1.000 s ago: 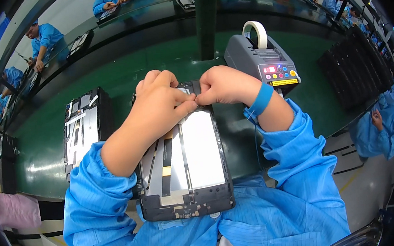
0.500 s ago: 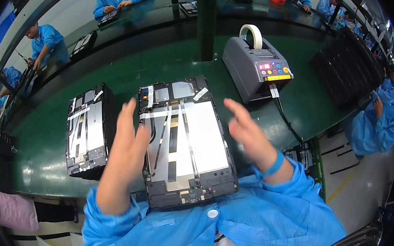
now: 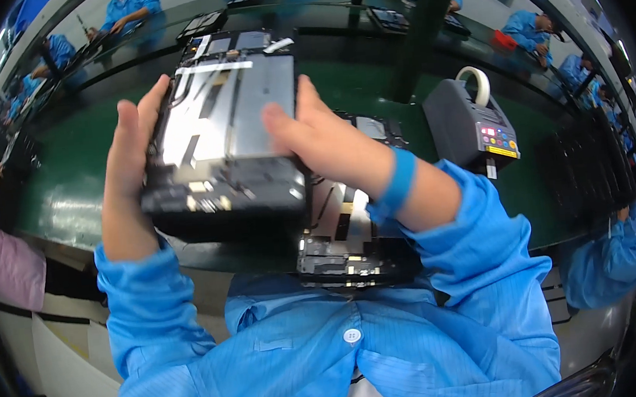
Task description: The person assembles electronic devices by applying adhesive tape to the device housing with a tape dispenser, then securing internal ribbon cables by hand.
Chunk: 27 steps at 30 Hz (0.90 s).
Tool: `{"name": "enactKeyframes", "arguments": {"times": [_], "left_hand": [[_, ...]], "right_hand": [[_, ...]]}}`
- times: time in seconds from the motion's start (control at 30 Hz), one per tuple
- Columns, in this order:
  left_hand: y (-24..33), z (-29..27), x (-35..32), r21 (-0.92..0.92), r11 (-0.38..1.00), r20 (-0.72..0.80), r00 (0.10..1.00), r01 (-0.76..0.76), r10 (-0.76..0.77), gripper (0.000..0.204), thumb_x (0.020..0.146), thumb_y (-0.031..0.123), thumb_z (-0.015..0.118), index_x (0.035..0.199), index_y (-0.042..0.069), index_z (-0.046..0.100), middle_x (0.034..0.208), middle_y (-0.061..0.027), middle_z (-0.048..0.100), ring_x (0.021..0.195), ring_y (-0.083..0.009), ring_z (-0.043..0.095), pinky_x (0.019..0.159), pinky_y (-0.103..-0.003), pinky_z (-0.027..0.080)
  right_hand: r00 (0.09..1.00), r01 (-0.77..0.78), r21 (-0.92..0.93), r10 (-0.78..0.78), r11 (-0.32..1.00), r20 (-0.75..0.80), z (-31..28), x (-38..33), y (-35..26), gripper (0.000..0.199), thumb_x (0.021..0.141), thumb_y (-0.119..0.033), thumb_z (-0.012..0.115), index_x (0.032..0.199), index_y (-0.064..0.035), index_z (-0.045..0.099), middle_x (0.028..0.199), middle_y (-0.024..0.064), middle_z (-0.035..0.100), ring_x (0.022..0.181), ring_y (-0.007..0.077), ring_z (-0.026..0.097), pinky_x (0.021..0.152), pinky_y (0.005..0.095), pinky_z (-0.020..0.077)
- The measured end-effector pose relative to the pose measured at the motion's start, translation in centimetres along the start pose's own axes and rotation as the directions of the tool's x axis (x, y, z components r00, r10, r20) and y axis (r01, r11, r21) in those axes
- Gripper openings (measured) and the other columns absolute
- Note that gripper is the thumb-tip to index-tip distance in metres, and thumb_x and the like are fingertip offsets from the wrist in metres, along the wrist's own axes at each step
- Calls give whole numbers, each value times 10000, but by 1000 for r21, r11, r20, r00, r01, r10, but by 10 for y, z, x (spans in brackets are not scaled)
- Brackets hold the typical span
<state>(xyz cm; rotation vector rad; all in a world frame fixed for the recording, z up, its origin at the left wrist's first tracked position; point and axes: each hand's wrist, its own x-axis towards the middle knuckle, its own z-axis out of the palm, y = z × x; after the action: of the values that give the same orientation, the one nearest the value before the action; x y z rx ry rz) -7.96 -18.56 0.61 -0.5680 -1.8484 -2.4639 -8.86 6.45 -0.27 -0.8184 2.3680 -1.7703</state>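
Between my two hands, a thick stack of opened tablets point(image 3: 248, 109) is held up in front of me, tilted, above the green workbench. The top one shows silver panels, black flat cables and white tape strips. My left hand point(image 3: 127, 159) presses against the stack's left side. On the other side my right hand point(image 3: 335, 139) grips its right edge, thumb over the top face. Another opened tablet point(image 3: 340, 264) lies on the bench near my body, its upper part largely hidden by my right forearm and the held stack.
A grey tape dispenser point(image 3: 458, 127) with a white roll stands to the right, beyond my right forearm. A black stack point(image 3: 586, 165) stands at the far right. A green post point(image 3: 421, 35) rises behind the bench. Several co-workers in blue sit opposite; a pink-sleeved person point(image 3: 1, 244) is at left.
My hands have moved from beside the near tablet to the stack at the left, and that stack has been lifted off the bench. The view has swung left.
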Motion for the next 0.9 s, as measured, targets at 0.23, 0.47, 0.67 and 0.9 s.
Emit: {"name": "enactKeyframes", "arguments": {"times": [0.23, 0.47, 0.67, 0.9], "left_hand": [[-33, -113, 19, 75, 991, -60, 992, 114, -110, 953, 876, 711, 303, 1429, -62, 233, 1476, -188, 287, 1342, -250, 319, 1116, -328, 208], [-29, -135, -3, 202, 979, -167, 986, 11, 24, 779, 961, 578, 252, 1404, -61, 303, 1463, -185, 320, 1393, -235, 240, 1141, -348, 138], [8, 8, -41, 441, 791, 252, 905, -423, 343, 646, 930, 424, 456, 1331, -79, 401, 1365, -223, 439, 1334, -294, 351, 1121, -382, 189], [-129, 91, -65, -17, 979, 131, 971, 204, -200, 720, 945, 429, 439, 1449, -20, 189, 1481, -163, 281, 1369, -250, 279, 1114, -362, 192]], "right_hand": [[944, -322, -288, 328, 902, -30, 76, 72, 39, 1025, 799, -534, 590, 1391, 141, 94, 1407, 300, 284, 1300, 417, 337, 1074, 419, 300], [978, -91, -368, 152, 926, 143, 45, 59, 28, 837, 923, -575, 404, 1294, 171, 320, 1341, 365, 364, 1318, 437, 313, 1092, 394, 268], [958, 46, 10, -41, 999, -283, -85, -84, -37, 374, 927, -131, 530, 1273, 7, 510, 1302, 104, 527, 1217, 184, 474, 1030, 297, 339], [142, -647, -306, -285, 698, -948, -162, -221, 103, 453, 811, -300, 695, 1099, 9, 531, 1150, 173, 488, 1028, 271, 455, 884, 363, 399]]}}
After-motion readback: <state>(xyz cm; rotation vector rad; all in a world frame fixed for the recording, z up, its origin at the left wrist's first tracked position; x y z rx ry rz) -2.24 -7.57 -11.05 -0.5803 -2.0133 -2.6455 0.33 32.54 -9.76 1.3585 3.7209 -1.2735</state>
